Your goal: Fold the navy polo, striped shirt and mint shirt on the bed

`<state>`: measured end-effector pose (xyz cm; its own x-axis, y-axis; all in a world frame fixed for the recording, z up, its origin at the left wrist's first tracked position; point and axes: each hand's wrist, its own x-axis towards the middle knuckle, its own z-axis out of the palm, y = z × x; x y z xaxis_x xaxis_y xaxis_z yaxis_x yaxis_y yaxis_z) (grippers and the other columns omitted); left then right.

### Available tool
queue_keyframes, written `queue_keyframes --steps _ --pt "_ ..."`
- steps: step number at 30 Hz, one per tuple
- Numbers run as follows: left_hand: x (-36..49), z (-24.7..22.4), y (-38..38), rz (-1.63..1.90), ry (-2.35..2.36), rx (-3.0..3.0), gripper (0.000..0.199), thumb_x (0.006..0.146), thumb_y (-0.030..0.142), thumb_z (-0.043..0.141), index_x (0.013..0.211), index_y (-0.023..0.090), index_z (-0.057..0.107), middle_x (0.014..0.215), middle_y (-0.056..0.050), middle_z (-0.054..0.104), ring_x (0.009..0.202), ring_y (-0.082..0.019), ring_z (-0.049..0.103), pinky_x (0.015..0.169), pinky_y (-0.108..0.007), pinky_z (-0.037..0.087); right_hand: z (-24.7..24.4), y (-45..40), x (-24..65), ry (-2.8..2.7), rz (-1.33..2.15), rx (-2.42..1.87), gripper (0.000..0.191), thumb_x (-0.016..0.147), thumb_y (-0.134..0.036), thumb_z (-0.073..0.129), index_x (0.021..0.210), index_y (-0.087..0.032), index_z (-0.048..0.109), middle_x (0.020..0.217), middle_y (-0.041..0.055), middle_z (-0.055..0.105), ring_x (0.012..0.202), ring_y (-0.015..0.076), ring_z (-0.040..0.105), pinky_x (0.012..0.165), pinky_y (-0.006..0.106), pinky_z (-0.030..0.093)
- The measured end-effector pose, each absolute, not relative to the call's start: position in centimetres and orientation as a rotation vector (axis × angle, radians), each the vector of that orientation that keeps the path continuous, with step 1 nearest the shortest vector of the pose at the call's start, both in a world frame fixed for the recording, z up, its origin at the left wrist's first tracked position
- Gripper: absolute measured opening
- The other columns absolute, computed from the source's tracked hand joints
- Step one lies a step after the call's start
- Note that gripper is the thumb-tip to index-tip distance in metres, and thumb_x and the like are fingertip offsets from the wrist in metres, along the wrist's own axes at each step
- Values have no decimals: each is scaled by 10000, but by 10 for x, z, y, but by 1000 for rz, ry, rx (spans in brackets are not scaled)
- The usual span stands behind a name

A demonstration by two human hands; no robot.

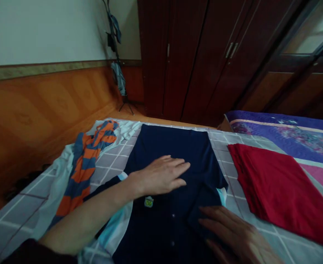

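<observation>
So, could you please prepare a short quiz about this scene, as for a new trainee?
1. What colour is the folded cloth lying to the right of the navy shirt?
2. True or false: the left hand is on the striped garment.
3. Which hand is nearer to the badge on the shirt? A: left hand. B: right hand.

Key: 1. Red. 2. False; it is over the shirt. 3. A.

Navy shirt (172,143): near end cropped by lower frame edge; section beneath left hand (163,176) hidden. Badge (148,201): small lettering illegible. Wardrobe (194,55): top cropped.
</observation>
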<state>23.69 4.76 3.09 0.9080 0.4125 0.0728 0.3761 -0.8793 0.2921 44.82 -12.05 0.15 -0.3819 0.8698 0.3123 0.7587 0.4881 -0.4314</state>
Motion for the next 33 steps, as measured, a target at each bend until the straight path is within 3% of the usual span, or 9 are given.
queue_keyframes --steps 4,7,12,16,20,25,30,33 --pt "138 28 59 476 1345 2534 424 928 393 422 1288 191 522 1321 -84 550 1210 -226 505 1035 -380 367 6 -78 416 -2413 479 -1112 383 831 -303 620 1212 -269 608 1274 45 593 1154 250 563 986 360 470" --pt "80 -1 41 594 1796 2171 463 889 491 423 1172 171 601 1100 -88 671 1005 -243 618 890 -360 463 -5 -54 382 -2632 629 -877 442 881 -361 550 1292 -197 545 1390 96 477 1283 267 433 1065 404 378" --pt "58 -35 7 563 2048 1883 414 812 565 508 877 197 685 872 -50 700 804 -228 637 736 -305 467 -35 -34 347 -2801 896 -651 633 916 -504 439 1445 -178 324 1531 118 168 1403 287 146 1135 477 186" --pt "64 -32 0 512 2040 1832 366 737 568 598 805 216 672 847 -33 685 793 -229 620 711 -296 440 -42 -30 342 -2821 972 -597 649 915 -539 414 1448 -181 318 1537 109 121 1410 283 91 1145 478 119" --pt "59 -34 -2 584 1954 1818 305 752 494 612 698 194 594 741 -9 610 720 -194 577 661 -274 422 -40 -26 342 -2841 981 -566 633 919 -535 406 1427 -159 364 1527 127 151 1407 292 103 1143 481 118" --pt "62 -35 -7 889 1622 1419 282 800 458 594 866 189 540 738 22 586 636 -142 563 565 -227 436 -38 -26 343 -2827 953 -566 600 908 -476 468 1406 -148 402 1515 146 197 1399 305 157 1137 488 160" --pt "88 -18 -15 924 1643 1612 266 823 345 578 1042 194 581 965 -33 654 895 -195 618 791 -287 495 -38 -28 345 -2533 1018 -814 522 901 -392 492 1360 -147 464 1427 147 421 1328 279 362 1080 466 332" --pt "97 -12 -24 824 1666 1861 382 849 268 524 1230 247 536 1198 -40 607 1107 -214 556 975 -344 431 -40 -23 344 -2184 1121 -979 409 909 -374 480 1259 -176 552 1276 128 568 1185 238 523 1006 428 430"
